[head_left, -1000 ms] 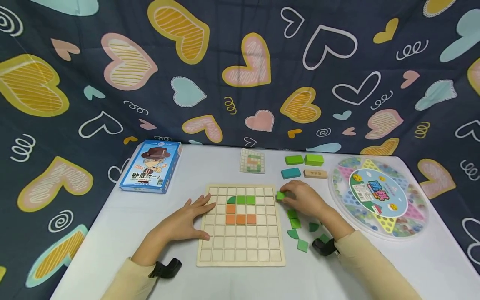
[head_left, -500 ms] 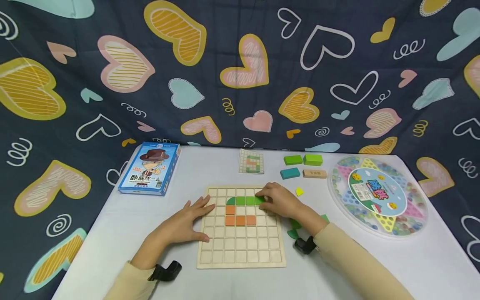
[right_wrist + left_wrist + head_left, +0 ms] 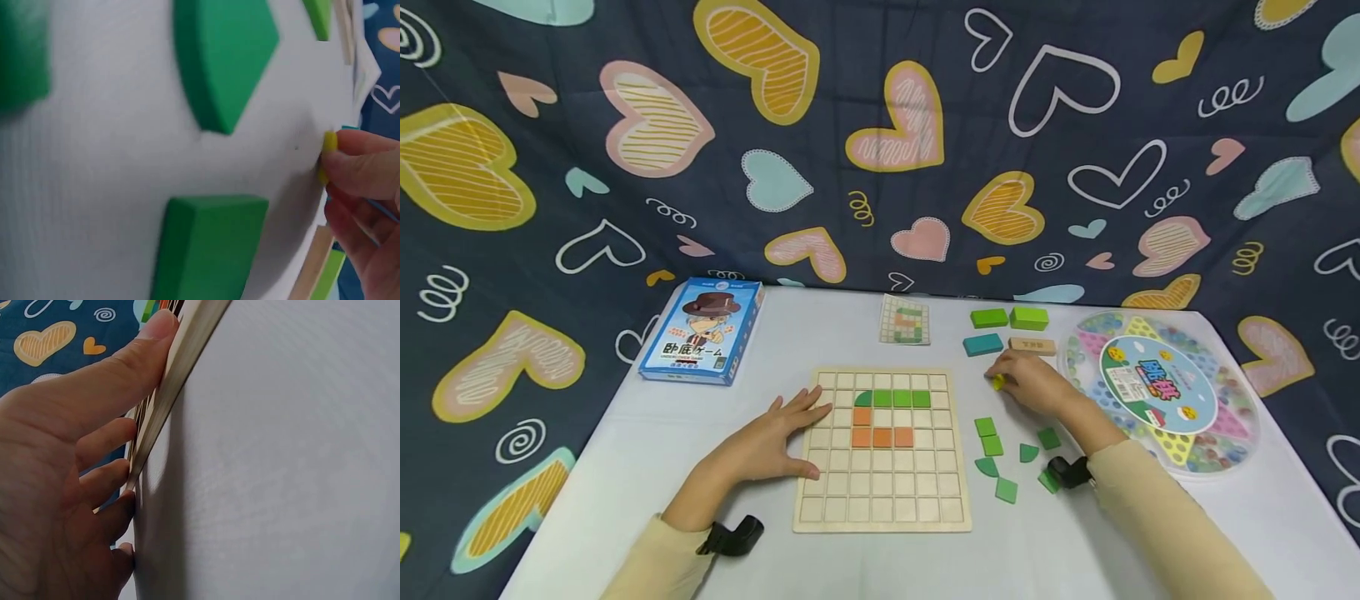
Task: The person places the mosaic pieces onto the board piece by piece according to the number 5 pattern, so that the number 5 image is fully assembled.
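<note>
My left hand (image 3: 778, 442) rests with spread fingers along the left edge of a wooden grid board (image 3: 880, 522); in the left wrist view its thumb (image 3: 134, 362) lies on the board's rim. On the board, a row of green pieces (image 3: 902, 398) starts with a rounded dark green one, and orange square tiles (image 3: 882, 437) sit below. To the right of the board, my right hand (image 3: 1037, 385) pinches a small yellow piece (image 3: 330, 150) between thumb and fingertips, close over the table. Much of the yellow piece is hidden by the fingers.
Several loose green tiles (image 3: 1006, 490) lie right of the board. Behind are a pattern card (image 3: 905, 320), green blocks (image 3: 1028, 317), a teal block (image 3: 982, 344) and a wooden block (image 3: 1032, 346). A blue game box (image 3: 702, 332) stands left, a round marble-game case (image 3: 1157, 392) right.
The right hand set a green tile at the row's right end, let go, and moved right to the yellow piece, which it now pinches. The left hand has stayed on the board's edge.
</note>
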{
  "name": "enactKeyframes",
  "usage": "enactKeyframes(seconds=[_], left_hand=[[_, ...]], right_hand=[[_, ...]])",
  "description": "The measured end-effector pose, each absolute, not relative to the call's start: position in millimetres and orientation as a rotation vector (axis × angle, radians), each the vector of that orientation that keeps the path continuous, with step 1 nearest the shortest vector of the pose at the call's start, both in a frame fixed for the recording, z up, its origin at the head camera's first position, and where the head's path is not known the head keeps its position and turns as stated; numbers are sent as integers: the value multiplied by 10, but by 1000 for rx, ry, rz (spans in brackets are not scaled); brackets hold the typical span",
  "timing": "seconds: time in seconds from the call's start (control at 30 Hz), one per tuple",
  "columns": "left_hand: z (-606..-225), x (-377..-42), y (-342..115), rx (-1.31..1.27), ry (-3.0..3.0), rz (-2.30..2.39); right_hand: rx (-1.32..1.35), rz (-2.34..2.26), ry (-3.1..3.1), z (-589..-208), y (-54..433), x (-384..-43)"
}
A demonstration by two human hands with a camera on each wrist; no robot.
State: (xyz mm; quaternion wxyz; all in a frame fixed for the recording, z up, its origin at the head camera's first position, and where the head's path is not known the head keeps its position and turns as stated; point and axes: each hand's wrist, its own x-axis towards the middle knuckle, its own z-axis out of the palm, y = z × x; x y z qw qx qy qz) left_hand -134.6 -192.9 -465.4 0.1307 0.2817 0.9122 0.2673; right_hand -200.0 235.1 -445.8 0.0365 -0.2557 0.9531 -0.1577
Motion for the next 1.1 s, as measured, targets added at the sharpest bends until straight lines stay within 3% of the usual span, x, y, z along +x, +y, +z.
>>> enactKeyframes(seconds=[0.13, 0.3, 0.5, 0.73, 1.1], left_hand=[[-4659, -1354, -1928, 816, 2648, 769], [-4662, -1362, -1938, 818, 2655, 762], [-4655, -1357, -1937, 826, 2655, 771], [-4662, -1354, -1915, 837, 2643, 766], [-4672, -1367, -1929, 834, 2650, 774]], right_hand=[[-693, -422, 2962, -4410, 2338, -1974], [-590, -694, 2906, -4338, 2183, -1831], [-654, -991, 2622, -4400, 1744, -1561], [-686, -990, 2607, -4509, 1401, -1403], [-705, -1026, 2659, -4475, 1484, -1438]])
